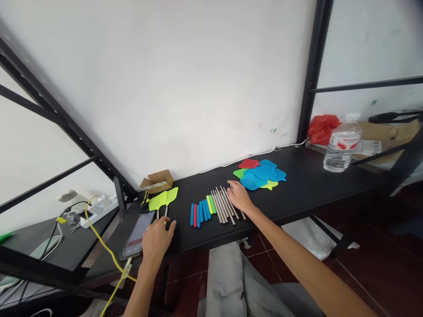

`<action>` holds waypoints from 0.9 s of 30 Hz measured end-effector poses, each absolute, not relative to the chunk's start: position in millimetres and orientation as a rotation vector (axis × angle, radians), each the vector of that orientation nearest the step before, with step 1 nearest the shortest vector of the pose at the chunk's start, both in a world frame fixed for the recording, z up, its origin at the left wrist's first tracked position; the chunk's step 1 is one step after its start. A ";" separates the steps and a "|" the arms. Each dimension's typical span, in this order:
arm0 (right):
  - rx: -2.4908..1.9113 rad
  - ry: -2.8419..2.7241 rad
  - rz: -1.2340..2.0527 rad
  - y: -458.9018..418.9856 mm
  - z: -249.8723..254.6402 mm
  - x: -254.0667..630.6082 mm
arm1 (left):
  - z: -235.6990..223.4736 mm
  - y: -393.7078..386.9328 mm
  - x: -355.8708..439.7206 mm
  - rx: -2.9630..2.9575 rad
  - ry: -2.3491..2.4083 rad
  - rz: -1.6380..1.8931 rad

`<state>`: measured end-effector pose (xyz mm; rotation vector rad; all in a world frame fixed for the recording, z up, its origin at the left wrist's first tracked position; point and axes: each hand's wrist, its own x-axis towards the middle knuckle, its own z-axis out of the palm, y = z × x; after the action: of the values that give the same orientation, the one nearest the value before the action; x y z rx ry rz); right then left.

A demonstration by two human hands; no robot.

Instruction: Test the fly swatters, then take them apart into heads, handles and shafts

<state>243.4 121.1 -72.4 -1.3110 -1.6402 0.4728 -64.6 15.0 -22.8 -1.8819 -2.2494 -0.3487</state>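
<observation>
Black desk [307, 180], white wall [165, 83], red tile flr [366, 251], L hand [157, 241] curled at lime fly swatters [157, 201], grip unclear, R hand [239, 197] open on steel rods [220, 208]

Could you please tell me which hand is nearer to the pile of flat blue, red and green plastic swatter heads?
Right. The right hand, above thin metal rods, sits just beside the pile; the left hand is much farther left, by the lime-green plastic swatters.

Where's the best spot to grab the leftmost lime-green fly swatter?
Probably its thin handle, coming from the near table edge: the handle runs toward the left hand, while the broad flat mesh head lies farther away and looks likely to flex.
</observation>
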 end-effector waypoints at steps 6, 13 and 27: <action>-1.252 -1.693 0.464 116.4 -73.9 246.0 | -30.7 15.1 -54.2 -1.672 -2.309 -0.236; -1.143 -1.517 0.580 116.9 -74.5 250.6 | -26.6 11.1 -38.4 -1.678 -2.475 -0.122; -1.006 -1.359 0.868 111.8 -66.3 251.8 | -16.6 23.5 74.0 -2.284 -2.025 -0.952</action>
<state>251.8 111.8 -66.3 -1.0060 -1.3586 0.8682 74.0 23.5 -16.6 -2.2843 -2.0246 -0.9520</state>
